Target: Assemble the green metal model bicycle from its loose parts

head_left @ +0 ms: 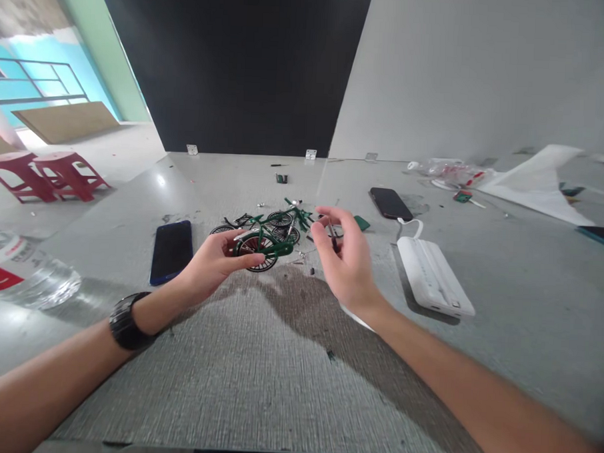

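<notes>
My left hand (220, 256) grips a green model bicycle (271, 242) by its rear end, thumb and fingers on either side of the black-spoked rear wheel. The bicycle's front points away and to the right. To its right, my right hand (345, 258) hovers with curled fingers around a small dark piece (335, 244), mostly hidden, whose kind I cannot make out. Loose black wheels (224, 229) lie behind my left hand. Several tiny parts (303, 255) are scattered on the table between the hands.
On the grey table (255, 378), a dark phone (172, 252) and water bottle (24, 271) are left. A white power bank (432, 275) is cabled to another phone (390, 203) at right. Small green pieces (281, 179) lie farther back, before a black panel (229, 63).
</notes>
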Tool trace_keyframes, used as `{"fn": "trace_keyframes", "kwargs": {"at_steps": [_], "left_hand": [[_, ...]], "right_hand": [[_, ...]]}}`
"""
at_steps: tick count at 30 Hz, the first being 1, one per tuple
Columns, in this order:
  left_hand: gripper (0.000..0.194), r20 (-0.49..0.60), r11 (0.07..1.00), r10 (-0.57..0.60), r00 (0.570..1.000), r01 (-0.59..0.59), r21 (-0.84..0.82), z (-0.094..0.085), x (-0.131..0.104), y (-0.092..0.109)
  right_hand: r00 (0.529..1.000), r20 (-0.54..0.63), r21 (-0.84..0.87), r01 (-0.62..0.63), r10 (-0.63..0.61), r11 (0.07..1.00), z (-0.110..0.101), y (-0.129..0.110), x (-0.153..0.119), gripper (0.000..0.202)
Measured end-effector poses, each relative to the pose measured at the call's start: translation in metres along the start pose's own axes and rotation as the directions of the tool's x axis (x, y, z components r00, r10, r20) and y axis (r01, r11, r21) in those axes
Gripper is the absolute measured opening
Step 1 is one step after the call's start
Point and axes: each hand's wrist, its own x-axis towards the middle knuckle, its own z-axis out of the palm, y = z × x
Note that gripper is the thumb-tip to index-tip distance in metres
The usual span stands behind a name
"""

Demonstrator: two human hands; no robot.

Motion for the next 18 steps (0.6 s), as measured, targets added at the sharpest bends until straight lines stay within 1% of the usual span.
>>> {"fn": "trace_keyframes", "kwargs": {"at_steps": [1, 2, 4, 6, 7, 9, 12, 15, 18], "left_hand": [[0.039, -0.007, 1.000, 0.002, 1.000, -0.003, -0.020, 0.0008, -0.0001, 0.0006], [0.040, -0.015, 1.000, 0.003, 1.000, -0.003, -0.031, 0.0017, -0.0005, 0.0014], [0.038, -0.028, 0.999, -0.002, 1.000, 0.001, -0.035, 0.0034, -0.0018, 0.0032], [0.033, -0.019, 1.000, -0.001, 1.000, 0.001, -0.029, 0.0050, -0.0035, 0.0046], [0.031, -0.006, 1.000, 0.000, 1.000, 0.000, -0.022, 0.0056, -0.0044, 0.0048], [0.029, 0.026, 1.000, 0.001, 1.000, -0.001, 0.006, 0.0065, -0.0055, 0.0041], [0.029, 0.042, 0.998, -0.012, 0.999, 0.009, 0.066, 0.0070, -0.0056, 0.0010], [0.027, 0.039, 0.993, -0.010, 0.999, 0.006, 0.122, 0.0070, -0.0049, -0.0017], [0.027, 0.054, 0.988, -0.020, 0.998, 0.011, 0.156, 0.0080, -0.0056, -0.0016]], "right_hand": [[0.995, -0.002, -0.093, 0.098, -0.098, 0.991, -0.0017, -0.0020, -0.0004, 0.037], [0.980, 0.036, -0.173, 0.199, -0.196, 0.965, -0.0032, -0.0034, -0.0008, 0.035], [0.922, 0.190, -0.269, 0.380, -0.338, 0.885, -0.0051, -0.0043, -0.0019, 0.028], [0.853, 0.346, -0.296, 0.495, -0.391, 0.817, -0.0051, -0.0029, -0.0037, 0.022], [0.828, 0.395, -0.304, 0.527, -0.399, 0.794, -0.0048, -0.0017, -0.0047, 0.021], [0.807, 0.435, -0.330, 0.557, -0.401, 0.762, -0.0042, 0.0000, -0.0063, 0.022], [0.801, 0.455, -0.361, 0.566, -0.389, 0.742, -0.0046, -0.0007, -0.0070, 0.024], [0.800, 0.467, -0.369, 0.563, -0.376, 0.739, -0.0058, -0.0044, -0.0065, 0.025], [0.820, 0.419, -0.382, 0.549, -0.390, 0.744, -0.0067, -0.0068, -0.0062, 0.024]]}}
